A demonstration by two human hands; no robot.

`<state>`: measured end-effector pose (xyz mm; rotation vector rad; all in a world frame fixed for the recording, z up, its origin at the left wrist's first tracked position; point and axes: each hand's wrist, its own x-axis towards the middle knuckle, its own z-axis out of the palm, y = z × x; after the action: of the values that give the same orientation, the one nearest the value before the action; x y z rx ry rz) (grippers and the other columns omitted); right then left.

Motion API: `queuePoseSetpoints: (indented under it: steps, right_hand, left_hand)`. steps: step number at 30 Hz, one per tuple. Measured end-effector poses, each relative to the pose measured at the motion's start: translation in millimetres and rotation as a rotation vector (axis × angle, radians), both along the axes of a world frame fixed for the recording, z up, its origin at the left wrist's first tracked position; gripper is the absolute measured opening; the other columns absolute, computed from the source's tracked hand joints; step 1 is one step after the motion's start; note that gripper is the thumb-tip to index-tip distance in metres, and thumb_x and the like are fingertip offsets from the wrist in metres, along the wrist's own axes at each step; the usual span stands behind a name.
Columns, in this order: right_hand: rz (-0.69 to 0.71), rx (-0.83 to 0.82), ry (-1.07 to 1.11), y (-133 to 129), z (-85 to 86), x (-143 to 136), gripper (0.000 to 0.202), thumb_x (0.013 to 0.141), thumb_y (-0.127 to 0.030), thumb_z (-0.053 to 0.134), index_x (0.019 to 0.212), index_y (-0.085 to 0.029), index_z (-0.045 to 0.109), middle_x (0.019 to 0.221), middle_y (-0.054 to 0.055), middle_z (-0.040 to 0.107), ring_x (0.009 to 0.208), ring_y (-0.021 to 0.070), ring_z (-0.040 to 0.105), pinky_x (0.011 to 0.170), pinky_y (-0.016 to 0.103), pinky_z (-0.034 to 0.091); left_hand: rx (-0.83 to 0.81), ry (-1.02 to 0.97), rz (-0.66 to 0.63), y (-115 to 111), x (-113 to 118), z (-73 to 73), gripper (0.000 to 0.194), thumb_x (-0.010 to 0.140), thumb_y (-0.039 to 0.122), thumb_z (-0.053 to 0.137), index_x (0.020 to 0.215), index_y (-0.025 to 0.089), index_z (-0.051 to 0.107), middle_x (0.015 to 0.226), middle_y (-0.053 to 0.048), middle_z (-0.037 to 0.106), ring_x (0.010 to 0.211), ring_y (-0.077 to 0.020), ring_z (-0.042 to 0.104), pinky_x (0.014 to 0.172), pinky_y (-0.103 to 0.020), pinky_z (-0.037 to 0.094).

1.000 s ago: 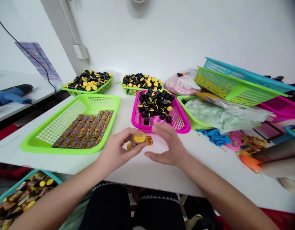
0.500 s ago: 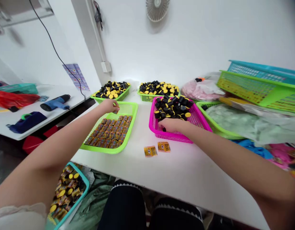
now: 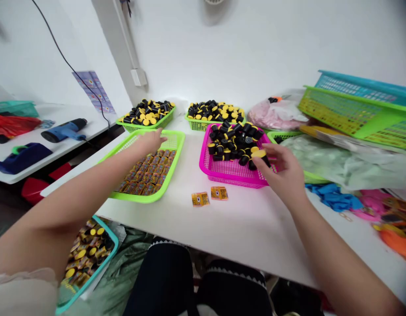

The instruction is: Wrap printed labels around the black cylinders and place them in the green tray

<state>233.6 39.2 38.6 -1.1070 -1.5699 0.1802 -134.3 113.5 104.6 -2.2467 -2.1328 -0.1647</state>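
My left hand [image 3: 151, 141] is over the back of a lime green basket [image 3: 180, 142], its fingers drawn together. Whatever they hold, if anything, is hidden. Rows of small orange-wrapped pieces [image 3: 149, 172] line this basket. To the right, my right hand [image 3: 283, 171] pinches a black cylinder with a yellow cap [image 3: 262, 156] between thumb and fingers. It is just above the right side of a magenta basket [image 3: 226, 179], which holds a heap of loose black and yellow cylinders [image 3: 227, 142]. Two flat orange printed sleeves [image 3: 200, 199] lie on the white table [image 3: 222, 232].
Two more green baskets of cylinders [image 3: 146, 115] stand along the wall. On the right are stacked baskets [image 3: 354, 116], plastic bags [image 3: 334, 160] and blue material [image 3: 334, 196]. A turquoise basket [image 3: 112, 250] sits below the table's left edge; a heat gun [image 3: 65, 131] lies on the side table.
My right hand has lifted out of the front of the magenta basket and moved right with a cylinder. My left hand has lowered slightly over its basket. The view has tilted downward.
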Motion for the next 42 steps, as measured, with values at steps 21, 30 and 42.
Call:
queuePoseSetpoints:
  steps: [21, 30, 42]
  right_hand:
    - [-0.027, 0.071, 0.130, -8, -26.6, 14, 0.033, 0.082, -0.045, 0.069, 0.107, -0.025, 0.067, 0.101, 0.004, 0.069, 0.078, 0.0157, 0.062, 0.078, 0.035, 0.054]
    - [0.116, 0.142, 0.306, -18, -15.8, 1, 0.029, 0.081, -0.040, 0.073, 0.103, -0.025, 0.061, 0.091, 0.002, 0.068, 0.074, 0.0141, 0.061, 0.068, 0.031, 0.053]
    - [0.151, -0.030, 0.437, -37, -12.5, -21, 0.041, 0.078, -0.049, 0.073, 0.070, -0.023, 0.043, 0.084, 0.002, 0.069, 0.066, 0.0117, 0.063, 0.051, 0.024, 0.049]
  left_hand:
    - [-0.182, 0.028, -0.713, -153, 82, -82.8, 0.060, 0.086, 0.003, 0.036, 0.143, 0.023, 0.042, 0.110, -0.010, 0.071, 0.096, -0.0230, 0.070, 0.082, -0.030, 0.053]
    - [-0.069, -0.806, -0.643, -138, 121, -48.4, 0.031, 0.075, 0.010, 0.058, 0.099, 0.021, 0.074, 0.093, -0.004, 0.069, 0.076, -0.0127, 0.066, 0.065, -0.021, 0.054]
    - [-0.173, -1.141, -0.628, -99, 154, -102.7, 0.056, 0.091, 0.035, 0.058, 0.142, 0.021, 0.039, 0.062, 0.005, 0.065, 0.053, -0.0104, 0.060, 0.055, -0.020, 0.049]
